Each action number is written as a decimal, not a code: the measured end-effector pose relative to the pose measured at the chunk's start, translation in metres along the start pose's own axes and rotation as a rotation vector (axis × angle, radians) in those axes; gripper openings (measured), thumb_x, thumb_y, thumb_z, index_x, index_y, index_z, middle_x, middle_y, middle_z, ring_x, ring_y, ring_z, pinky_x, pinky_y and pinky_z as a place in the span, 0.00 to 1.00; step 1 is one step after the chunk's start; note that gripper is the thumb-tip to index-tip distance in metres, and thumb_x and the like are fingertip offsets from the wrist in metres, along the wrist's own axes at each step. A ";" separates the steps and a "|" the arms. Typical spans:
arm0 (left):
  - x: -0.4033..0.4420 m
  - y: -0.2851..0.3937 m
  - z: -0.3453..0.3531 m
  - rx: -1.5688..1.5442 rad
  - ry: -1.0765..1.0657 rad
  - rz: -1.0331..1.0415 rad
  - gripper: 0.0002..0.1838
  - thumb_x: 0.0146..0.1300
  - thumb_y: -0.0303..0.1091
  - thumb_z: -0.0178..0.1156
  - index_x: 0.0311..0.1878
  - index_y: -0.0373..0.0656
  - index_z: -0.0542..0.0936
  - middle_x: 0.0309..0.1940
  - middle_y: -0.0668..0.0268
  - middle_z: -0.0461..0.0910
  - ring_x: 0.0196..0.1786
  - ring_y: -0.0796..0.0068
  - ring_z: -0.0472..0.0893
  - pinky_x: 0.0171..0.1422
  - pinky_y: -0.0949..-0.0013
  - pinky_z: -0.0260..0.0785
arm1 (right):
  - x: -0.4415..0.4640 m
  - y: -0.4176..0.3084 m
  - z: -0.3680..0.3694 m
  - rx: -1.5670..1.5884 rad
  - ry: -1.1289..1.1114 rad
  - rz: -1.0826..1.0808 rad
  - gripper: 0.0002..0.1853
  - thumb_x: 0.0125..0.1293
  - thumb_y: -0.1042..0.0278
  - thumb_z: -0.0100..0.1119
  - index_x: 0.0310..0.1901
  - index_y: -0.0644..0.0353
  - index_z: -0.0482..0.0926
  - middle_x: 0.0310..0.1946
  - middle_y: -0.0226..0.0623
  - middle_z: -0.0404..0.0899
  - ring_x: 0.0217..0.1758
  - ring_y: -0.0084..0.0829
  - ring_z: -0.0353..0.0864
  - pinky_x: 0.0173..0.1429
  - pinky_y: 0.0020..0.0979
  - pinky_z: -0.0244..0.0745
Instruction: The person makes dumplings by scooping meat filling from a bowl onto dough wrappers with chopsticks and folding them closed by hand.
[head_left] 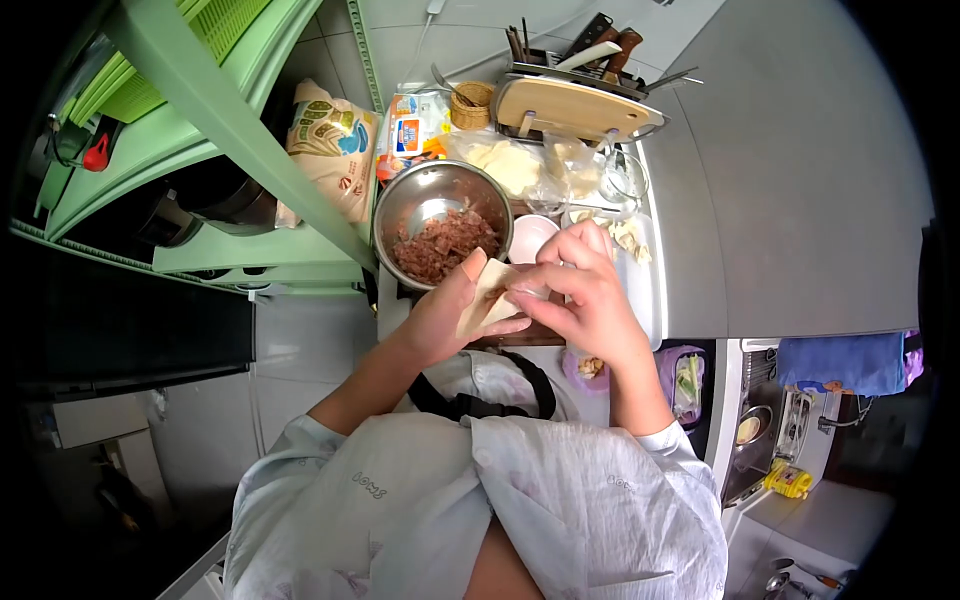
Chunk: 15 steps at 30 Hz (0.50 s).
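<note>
A pale square wrapper (473, 318) with a little minced meat on it lies across the fingers of my left hand (433, 318), the thumb along its upper edge. My right hand (592, 292) comes in from the right, with thumb and forefinger pinched at the wrapper's right side. Just beyond my left hand stands a steel bowl (386, 228), partly filled with minced meat (447, 244). A small pinkish bowl (533, 236) is behind my right fingers and partly hidden by them. Folded dumplings (629, 238) sit on a white tray (650, 312) past my right hand.
Wrappers in a plastic bag (508, 166) lie behind the steel bowl. At the back, a cutting board (570, 108) leans before a knife rack. A green shelf (215, 120) rises at left beside a printed sack (333, 145). A grey cabinet surface (800, 180) bounds the right.
</note>
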<state>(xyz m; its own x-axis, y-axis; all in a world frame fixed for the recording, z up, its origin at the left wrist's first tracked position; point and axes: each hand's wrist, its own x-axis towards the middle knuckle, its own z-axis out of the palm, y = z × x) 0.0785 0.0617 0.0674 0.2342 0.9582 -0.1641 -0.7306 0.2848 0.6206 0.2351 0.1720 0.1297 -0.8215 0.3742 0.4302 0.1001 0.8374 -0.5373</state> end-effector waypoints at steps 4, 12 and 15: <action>0.007 -0.015 0.020 0.142 0.112 0.002 0.36 0.72 0.62 0.29 0.71 0.43 0.57 0.66 0.59 0.65 0.67 0.62 0.68 0.70 0.51 0.62 | -0.003 0.007 -0.011 -0.012 -0.018 -0.015 0.08 0.48 0.66 0.71 0.31 0.53 0.85 0.31 0.28 0.71 0.43 0.35 0.68 0.51 0.35 0.58; 0.016 -0.040 0.039 0.254 0.061 0.058 0.39 0.70 0.64 0.39 0.68 0.37 0.61 0.63 0.58 0.66 0.64 0.65 0.71 0.69 0.59 0.63 | -0.030 0.017 -0.023 0.096 -0.008 0.090 0.08 0.46 0.71 0.70 0.32 0.55 0.85 0.26 0.26 0.70 0.38 0.31 0.68 0.49 0.30 0.61; 0.016 -0.043 0.049 0.342 0.024 0.072 0.38 0.70 0.62 0.42 0.68 0.36 0.60 0.63 0.58 0.67 0.63 0.65 0.71 0.69 0.59 0.64 | -0.040 0.022 -0.029 0.161 -0.050 0.079 0.08 0.46 0.72 0.69 0.32 0.56 0.85 0.25 0.27 0.70 0.38 0.31 0.68 0.50 0.31 0.62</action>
<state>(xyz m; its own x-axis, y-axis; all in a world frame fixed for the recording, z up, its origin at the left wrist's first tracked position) 0.1453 0.0636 0.0758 0.1720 0.9770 -0.1261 -0.4864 0.1955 0.8516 0.2867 0.1869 0.1219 -0.8420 0.4126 0.3475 0.0774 0.7299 -0.6791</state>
